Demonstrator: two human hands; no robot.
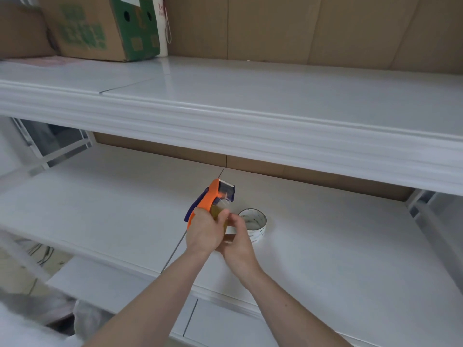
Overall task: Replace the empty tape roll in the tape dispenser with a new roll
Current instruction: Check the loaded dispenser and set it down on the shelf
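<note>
An orange and dark blue tape dispenser (214,196) is held above the white middle shelf (100,209), its toothed blade end pointing up and away. My left hand (204,230) grips its handle. A yellowish clear tape roll (220,212) sits in the dispenser between my hands. My right hand (238,242) is closed on that roll from the right and below. Just right of my hands, an empty white cardboard tape core (255,225) stands on the shelf, partly hidden by my right hand.
A white upper shelf (250,116) overhangs the work area close above the dispenser. On it at the far left stands a brown and green cardboard box (100,28). Brown cardboard sheets (313,28) line the back. A lower shelf (225,326) lies under my forearms.
</note>
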